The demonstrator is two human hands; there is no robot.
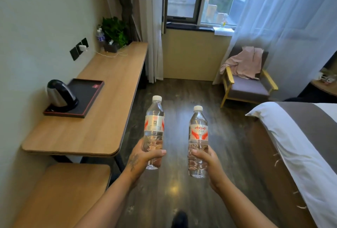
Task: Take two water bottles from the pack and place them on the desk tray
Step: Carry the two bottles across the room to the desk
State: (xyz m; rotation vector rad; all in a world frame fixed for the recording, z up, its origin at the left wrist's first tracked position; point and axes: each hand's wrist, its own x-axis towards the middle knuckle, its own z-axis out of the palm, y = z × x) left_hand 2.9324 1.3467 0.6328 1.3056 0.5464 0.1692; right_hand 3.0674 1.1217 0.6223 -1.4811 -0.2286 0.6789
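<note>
My left hand (pixel 141 156) grips the lower part of a clear water bottle (pixel 154 124) with a white cap and a red-and-white label, held upright over the dark floor. My right hand (pixel 209 162) holds a second, matching bottle (pixel 198 133) the same way, a little lower and to the right. The black desk tray (pixel 89 96) with a red rim lies on the wooden desk (pixel 102 122) to the left, well ahead of both hands. A steel and black kettle (pixel 60 93) stands on the tray's near left corner. The pack is not in view.
At the desk's far end stand a plant (pixel 114 31), a small bottle (pixel 100 36) and a charger cable. A wooden bench (pixel 62 195) sits below the desk's near end. A bed (pixel 295 145) fills the right side. An armchair (pixel 248 82) with pink cloth stands under the window.
</note>
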